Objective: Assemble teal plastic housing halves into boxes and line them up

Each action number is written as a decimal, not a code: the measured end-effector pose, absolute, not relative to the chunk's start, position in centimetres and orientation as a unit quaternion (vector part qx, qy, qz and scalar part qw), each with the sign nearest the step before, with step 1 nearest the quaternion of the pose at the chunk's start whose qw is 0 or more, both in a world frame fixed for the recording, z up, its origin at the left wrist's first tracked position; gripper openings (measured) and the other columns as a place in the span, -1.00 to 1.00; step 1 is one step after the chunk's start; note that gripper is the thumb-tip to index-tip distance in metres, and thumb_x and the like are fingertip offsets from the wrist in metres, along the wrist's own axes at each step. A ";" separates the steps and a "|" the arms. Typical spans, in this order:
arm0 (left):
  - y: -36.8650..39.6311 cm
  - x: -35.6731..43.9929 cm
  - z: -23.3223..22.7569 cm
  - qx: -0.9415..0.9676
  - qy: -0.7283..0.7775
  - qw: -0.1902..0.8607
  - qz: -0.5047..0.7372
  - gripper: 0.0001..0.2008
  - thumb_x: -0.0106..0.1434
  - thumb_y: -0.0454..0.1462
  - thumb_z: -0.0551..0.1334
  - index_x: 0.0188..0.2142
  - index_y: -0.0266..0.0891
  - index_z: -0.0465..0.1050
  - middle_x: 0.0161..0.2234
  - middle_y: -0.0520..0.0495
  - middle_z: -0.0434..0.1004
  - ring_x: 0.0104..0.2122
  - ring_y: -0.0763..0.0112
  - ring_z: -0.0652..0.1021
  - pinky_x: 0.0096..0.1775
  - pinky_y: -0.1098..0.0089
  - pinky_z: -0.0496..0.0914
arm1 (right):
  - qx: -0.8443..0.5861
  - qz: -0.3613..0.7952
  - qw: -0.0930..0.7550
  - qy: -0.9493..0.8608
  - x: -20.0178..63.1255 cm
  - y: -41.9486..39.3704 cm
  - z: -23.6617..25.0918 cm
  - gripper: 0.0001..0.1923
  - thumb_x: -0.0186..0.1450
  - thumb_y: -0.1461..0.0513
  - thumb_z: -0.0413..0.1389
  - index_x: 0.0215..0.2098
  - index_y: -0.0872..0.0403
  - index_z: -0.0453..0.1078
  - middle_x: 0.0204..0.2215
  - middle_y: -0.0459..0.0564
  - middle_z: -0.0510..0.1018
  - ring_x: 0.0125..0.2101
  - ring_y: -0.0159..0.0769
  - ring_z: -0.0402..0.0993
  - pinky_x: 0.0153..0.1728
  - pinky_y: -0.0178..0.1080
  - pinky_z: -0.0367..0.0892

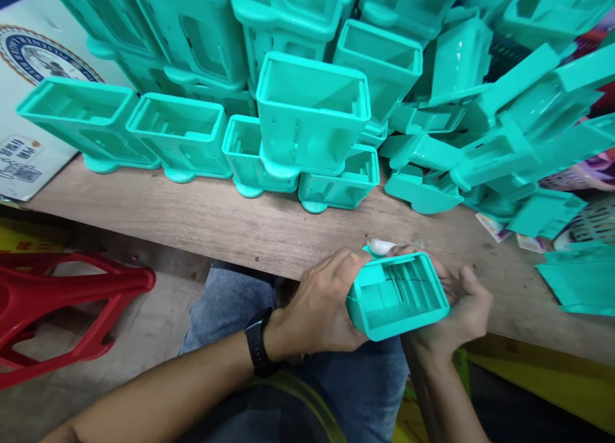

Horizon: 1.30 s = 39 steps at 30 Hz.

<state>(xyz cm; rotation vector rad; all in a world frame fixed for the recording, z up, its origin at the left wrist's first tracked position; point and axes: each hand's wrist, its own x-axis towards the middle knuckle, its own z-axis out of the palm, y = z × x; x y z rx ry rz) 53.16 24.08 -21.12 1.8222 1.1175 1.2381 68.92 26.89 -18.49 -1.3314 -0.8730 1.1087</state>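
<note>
Between my two hands is a turquoise plastic box-shaped housing [379, 315], its open end tilted up toward me and slatted ribs showing inside. My left hand [329, 302], with a dark watch band at the wrist, is closed on its left side. Around the right side and underneath curls my right hand [456, 315], its thumb lifted off the wall and part of its fingers hidden behind the housing. Something white [382, 246], perhaps a wrapped fingertip, shows just beyond the housing's far edge.
Similar turquoise housings [312, 123] stand in rows and stacks along the wooden table [192, 219]. Loose turquoise parts [509, 142] are heaped at the right, beside a perforated basket [596, 222]. A white printed carton [29, 110] is at the left, and a red plastic stool [72, 308] below it.
</note>
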 end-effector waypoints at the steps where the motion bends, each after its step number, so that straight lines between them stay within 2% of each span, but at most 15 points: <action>1: 24.1 53.2 -21.1 0.697 0.432 0.327 0.470 -0.38 0.17 -0.18 0.36 0.18 -0.16 0.22 -0.04 -0.16 0.53 -0.06 0.10 0.62 -0.05 0.15 0.58 | -0.559 0.480 0.566 -0.370 68.9 26.9 -18.3 -0.51 0.37 -0.06 -0.07 -0.43 0.00 0.56 -0.45 0.04 0.66 -0.21 0.06 0.65 -0.07 0.06 0.52; 3: 24.0 53.3 -21.1 0.700 0.436 0.319 0.468 -0.39 0.19 -0.19 0.36 0.18 -0.17 0.20 -0.03 -0.17 0.53 -0.03 0.09 0.61 -0.03 0.15 0.57 | -0.547 0.495 0.563 -0.372 68.9 27.1 -17.9 -0.51 0.35 -0.08 -0.04 -0.43 0.02 0.57 -0.42 0.04 0.68 -0.18 0.06 0.64 -0.05 0.05 0.50; 6: 23.6 53.4 -20.9 0.705 0.435 0.305 0.469 -0.36 0.20 -0.17 0.37 0.20 -0.20 0.17 -0.02 -0.20 0.52 -0.04 0.09 0.61 -0.05 0.13 0.57 | -0.533 0.536 0.516 -0.402 69.4 27.4 -17.4 -0.58 0.28 -0.06 0.07 -0.32 0.04 0.61 -0.28 0.04 0.72 -0.16 0.06 0.64 -0.09 0.01 0.50; 9: 22.5 53.2 -19.7 0.717 0.476 0.207 0.465 -0.31 0.26 -0.20 0.36 0.27 -0.28 0.10 0.07 -0.29 0.50 0.06 0.05 0.56 0.06 0.06 0.52 | -0.535 0.545 0.463 -0.450 69.9 27.6 -17.4 -0.62 0.28 -0.04 0.10 -0.23 0.02 0.63 -0.19 0.01 0.72 -0.14 0.02 0.61 -0.09 -0.04 0.46; 12: 21.6 52.4 -17.3 0.763 0.482 0.039 0.429 -0.52 0.34 -0.30 0.32 0.20 -0.29 0.25 0.03 -0.23 0.57 0.08 0.12 0.54 0.14 0.11 0.42 | -0.543 0.525 0.456 -0.471 70.1 27.5 -17.8 -0.64 0.35 -0.02 0.07 -0.24 -0.02 0.62 -0.16 -0.03 0.71 -0.08 -0.02 0.58 0.02 -0.07 0.41; 14: 21.5 51.8 -15.5 0.823 0.437 0.003 0.363 -0.73 0.41 -0.33 0.23 0.08 -0.31 0.38 -0.06 -0.18 0.63 -0.01 0.17 0.57 0.07 0.19 0.43 | -0.543 0.529 0.467 -0.455 70.0 27.3 -18.2 -0.64 0.35 -0.04 0.08 -0.22 -0.03 0.61 -0.15 -0.05 0.70 -0.05 -0.01 0.57 0.03 -0.07 0.41; 15: 21.6 51.6 -14.6 0.854 0.413 0.003 0.317 -0.80 0.43 -0.35 0.17 0.02 -0.32 0.42 -0.10 -0.18 0.64 -0.07 0.17 0.58 0.02 0.20 0.44 | -0.548 0.529 0.471 -0.445 69.8 27.1 -18.5 -0.63 0.34 -0.06 0.07 -0.21 -0.04 0.61 -0.14 -0.05 0.70 -0.04 0.00 0.57 0.02 -0.06 0.42; 17: 22.2 51.4 -13.2 0.898 0.386 0.000 0.211 -0.81 0.42 -0.41 0.08 -0.10 -0.35 0.47 -0.19 -0.20 0.64 -0.16 0.15 0.60 -0.05 0.20 0.47 | -0.568 0.519 0.475 -0.428 69.5 26.7 -18.8 -0.62 0.32 -0.08 0.08 -0.20 -0.05 0.60 -0.11 -0.05 0.70 -0.01 0.01 0.56 0.01 -0.05 0.44; 20: 23.2 51.9 -11.9 0.922 0.376 -0.011 0.088 -0.80 0.30 -0.51 0.09 -0.25 -0.33 0.47 -0.31 -0.16 0.59 -0.24 0.15 0.60 -0.08 0.19 0.51 | -0.619 0.462 0.483 -0.412 68.9 26.0 -18.9 -0.68 0.25 -0.07 0.19 -0.22 -0.07 0.60 -0.05 -0.04 0.69 0.06 0.02 0.52 0.01 -0.09 0.43; 23: 24.1 52.7 -11.1 0.930 0.363 0.031 0.040 -0.79 0.26 -0.49 0.11 -0.19 -0.31 0.46 -0.36 -0.12 0.59 -0.36 0.16 0.60 -0.25 0.22 0.53 | -0.621 0.466 0.481 -0.406 68.4 25.9 -18.5 -0.68 0.23 -0.09 0.20 -0.27 -0.07 0.59 -0.11 -0.06 0.69 0.02 -0.01 0.54 -0.10 -0.16 0.45; 27: 24.9 52.8 -10.1 0.911 0.399 0.098 -0.035 -0.72 0.29 -0.46 0.09 -0.09 -0.22 0.46 -0.50 -0.02 0.56 -0.58 0.24 0.52 -0.54 0.34 0.35 | -0.578 0.554 0.458 -0.387 68.1 26.2 -17.9 -0.64 0.28 -0.09 0.15 -0.22 -0.05 0.59 -0.20 -0.09 0.68 -0.13 -0.12 0.55 -0.24 -0.27 0.42; 32: 25.1 52.0 -9.4 0.914 0.388 0.116 0.004 -0.68 0.25 -0.44 0.15 -0.04 -0.17 0.47 -0.46 0.00 0.59 -0.53 0.23 0.56 -0.66 0.35 0.11 | -0.550 0.591 0.441 -0.391 68.3 26.1 -17.9 -0.66 0.36 -0.09 0.11 -0.16 -0.07 0.56 -0.45 -0.16 0.55 -0.44 -0.28 0.42 -0.42 -0.31 0.35; 34: 25.1 51.9 -9.7 0.914 0.393 0.093 0.023 -0.73 0.31 -0.40 0.11 -0.07 -0.15 0.47 -0.48 -0.01 0.56 -0.54 0.23 0.55 -0.67 0.36 0.06 | -0.540 0.590 0.433 -0.416 68.5 26.0 -18.1 -0.63 0.39 -0.10 0.07 -0.14 -0.06 0.55 -0.43 -0.14 0.56 -0.41 -0.25 0.45 -0.41 -0.30 0.38; 39: 24.9 52.7 -10.7 0.908 0.407 0.101 -0.008 -0.76 0.35 -0.36 0.08 -0.13 -0.10 0.49 -0.62 0.04 0.41 -0.74 0.32 0.33 -0.72 0.36 -0.16 | -0.584 0.547 0.379 -0.465 69.7 26.0 -18.3 -0.54 0.33 -0.18 0.13 -0.06 -0.09 0.59 -0.12 -0.04 0.71 -0.18 -0.08 0.63 -0.30 -0.23 0.54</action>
